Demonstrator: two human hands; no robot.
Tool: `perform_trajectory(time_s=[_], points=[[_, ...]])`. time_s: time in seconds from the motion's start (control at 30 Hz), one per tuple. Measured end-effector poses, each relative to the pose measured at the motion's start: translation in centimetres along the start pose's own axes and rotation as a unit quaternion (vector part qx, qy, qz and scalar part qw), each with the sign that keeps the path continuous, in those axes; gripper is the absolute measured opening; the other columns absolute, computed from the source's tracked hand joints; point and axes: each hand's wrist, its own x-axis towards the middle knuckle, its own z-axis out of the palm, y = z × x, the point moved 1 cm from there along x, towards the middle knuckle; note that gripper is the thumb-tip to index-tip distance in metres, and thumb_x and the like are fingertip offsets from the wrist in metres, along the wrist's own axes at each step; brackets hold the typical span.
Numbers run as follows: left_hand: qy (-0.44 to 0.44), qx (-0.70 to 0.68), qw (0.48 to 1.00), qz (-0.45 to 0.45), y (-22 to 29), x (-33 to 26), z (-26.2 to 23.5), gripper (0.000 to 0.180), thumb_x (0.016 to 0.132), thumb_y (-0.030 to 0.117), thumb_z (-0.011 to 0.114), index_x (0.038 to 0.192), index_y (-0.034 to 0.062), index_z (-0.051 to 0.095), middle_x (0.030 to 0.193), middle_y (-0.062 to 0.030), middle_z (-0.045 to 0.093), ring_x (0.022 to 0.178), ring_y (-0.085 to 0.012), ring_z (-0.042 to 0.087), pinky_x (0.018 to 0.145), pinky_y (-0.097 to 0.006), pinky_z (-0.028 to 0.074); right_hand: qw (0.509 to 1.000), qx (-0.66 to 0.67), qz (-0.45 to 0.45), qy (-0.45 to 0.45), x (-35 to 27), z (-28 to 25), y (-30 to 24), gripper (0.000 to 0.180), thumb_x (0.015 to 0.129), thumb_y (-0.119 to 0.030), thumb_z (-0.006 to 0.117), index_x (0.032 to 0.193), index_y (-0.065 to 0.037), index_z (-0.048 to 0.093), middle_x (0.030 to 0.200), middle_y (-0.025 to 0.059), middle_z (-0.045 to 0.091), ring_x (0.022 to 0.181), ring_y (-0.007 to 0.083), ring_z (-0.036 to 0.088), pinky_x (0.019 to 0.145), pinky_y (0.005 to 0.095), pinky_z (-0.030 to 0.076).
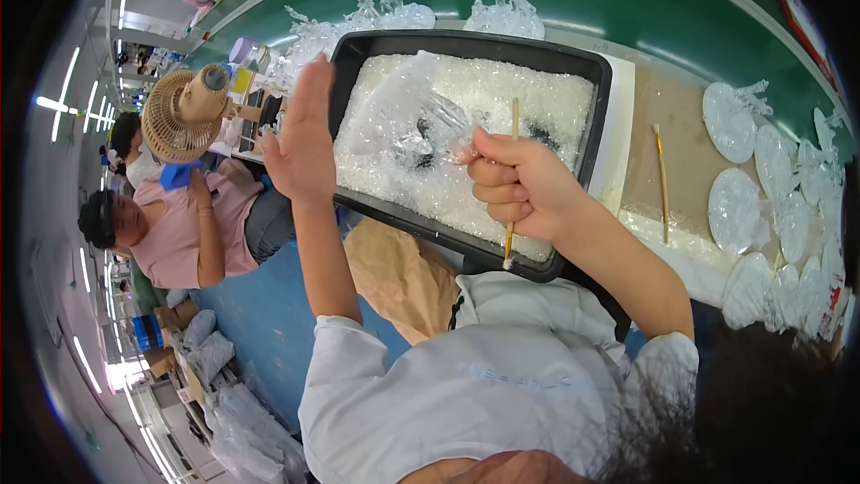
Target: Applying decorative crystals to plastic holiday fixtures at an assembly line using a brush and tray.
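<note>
A black tray (606, 72) filled with small clear crystal bits lies in front of me. My right hand (520, 184) is closed around a thin wooden stick (514, 125) that stands upright over the tray. Its fingertips also pinch a clear, glassy piece (408, 112) held above the crystals. My left hand (300, 134) is raised flat at the tray's left edge with its fingers straight and nothing in it. It is close to the clear piece; I cannot tell whether it touches it.
A second wooden stick (661, 184) lies on brown paper to the right of the tray. Round clear discs (735, 116) lie at the far right. Clear crystal ornaments (497, 4) stand behind the tray. At the left are a small tan fan (188, 112) and a seated person in pink (179, 233).
</note>
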Motion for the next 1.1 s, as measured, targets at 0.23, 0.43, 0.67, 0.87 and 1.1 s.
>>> perform_trajectory(time_s=[0.23, 0.43, 0.67, 0.87, 1.1], points=[[-0.146, -0.219, 0.964, -0.043, -2.3, 1.0, -0.5, 0.047, 0.101, 0.014, 0.042, 0.143, -0.0076, 0.042, 0.145, -0.0214, 0.048, 0.130, -0.0254, 0.050, 0.108, -0.037, 0.039, 0.999, -0.017, -0.021, 0.025, 0.8, 0.7, -1.9, 0.030, 0.104, -0.031, 0.046, 0.095, -0.004, 0.056, 0.059, -0.0088, 0.028, 0.045, 0.0014, 0.021, 0.036, 0.0192, 0.016], [-0.171, -0.255, 0.952, 0.001, -1.7, 0.4, 1.8, 0.051, 0.102, 0.024, 0.044, 0.146, -0.0020, 0.040, 0.145, -0.0149, 0.049, 0.133, -0.0227, 0.048, 0.112, -0.036, 0.036, 0.999, -0.044, -0.008, 0.024, 0.8, 0.0, -2.1, 0.031, 0.104, -0.031, 0.046, 0.086, -0.007, 0.057, 0.055, -0.0084, 0.025, 0.042, 0.0018, 0.022, 0.033, 0.0194, 0.015], [-0.099, 0.035, 0.989, 0.104, 1.6, 2.9, 2.8, 0.084, 0.097, 0.060, 0.025, 0.146, -0.0074, 0.036, 0.154, -0.0219, 0.034, 0.145, -0.0311, 0.031, 0.121, -0.040, 0.014, 0.997, -0.071, 0.004, 0.031, 0.4, -0.8, -2.2, 0.031, 0.104, -0.030, 0.046, 0.078, -0.014, 0.050, 0.054, -0.0085, 0.023, 0.040, 0.0030, 0.019, 0.031, 0.0194, 0.014], [-0.019, -0.134, 0.987, 0.084, 0.1, 3.5, 0.8, 0.095, 0.091, 0.067, 0.034, 0.150, -0.0073, 0.026, 0.157, -0.0211, 0.028, 0.148, -0.0306, 0.023, 0.122, -0.044, 0.012, 0.997, -0.076, -0.019, 0.008, 1.0, -0.8, -2.4, 0.031, 0.104, -0.032, 0.047, 0.077, -0.017, 0.048, 0.054, -0.0080, 0.021, 0.040, 0.0034, 0.019, 0.031, 0.0197, 0.014], [-0.171, 0.156, 0.972, 0.048, 0.5, 2.8, 3.0, 0.071, 0.103, 0.049, 0.032, 0.144, -0.0082, 0.038, 0.155, -0.0187, 0.033, 0.143, -0.0281, 0.033, 0.117, -0.038, 0.026, 0.995, -0.088, -0.048, 0.007, 0.5, -0.4, -3.2, 0.032, 0.104, -0.032, 0.047, 0.076, -0.016, 0.047, 0.053, -0.0078, 0.021, 0.040, 0.0034, 0.019, 0.032, 0.0198, 0.014]])
